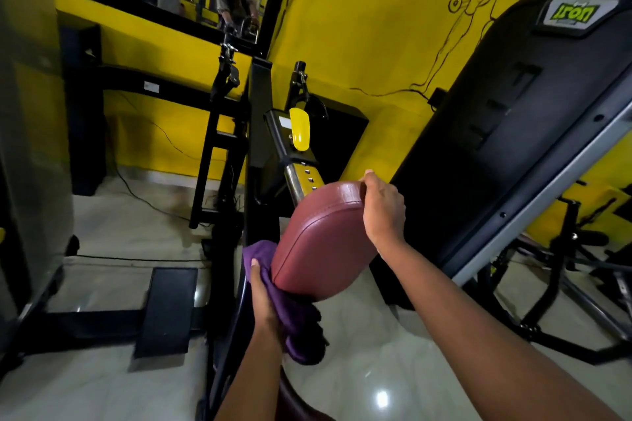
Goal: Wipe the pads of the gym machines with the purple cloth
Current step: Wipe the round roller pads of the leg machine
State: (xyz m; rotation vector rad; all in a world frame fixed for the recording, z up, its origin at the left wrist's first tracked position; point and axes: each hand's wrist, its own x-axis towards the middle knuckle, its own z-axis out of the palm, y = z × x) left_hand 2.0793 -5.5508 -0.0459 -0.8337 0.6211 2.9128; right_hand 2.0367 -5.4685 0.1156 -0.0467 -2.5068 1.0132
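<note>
A maroon oval pad [321, 243] sits tilted on a black machine post in the middle of the head view. My left hand [265, 294] grips the purple cloth [290, 314] and presses it against the pad's lower left side; part of the cloth hangs below the pad. My right hand [381, 212] grips the pad's upper right edge, fingers curled over the rim.
A yellow lever [300, 129] and a chrome adjuster post [295, 181] stand just behind the pad. A large black machine panel [506, 133] leans at the right. A black footplate [167, 311] lies on the pale tiled floor at the left. Yellow wall and mirror behind.
</note>
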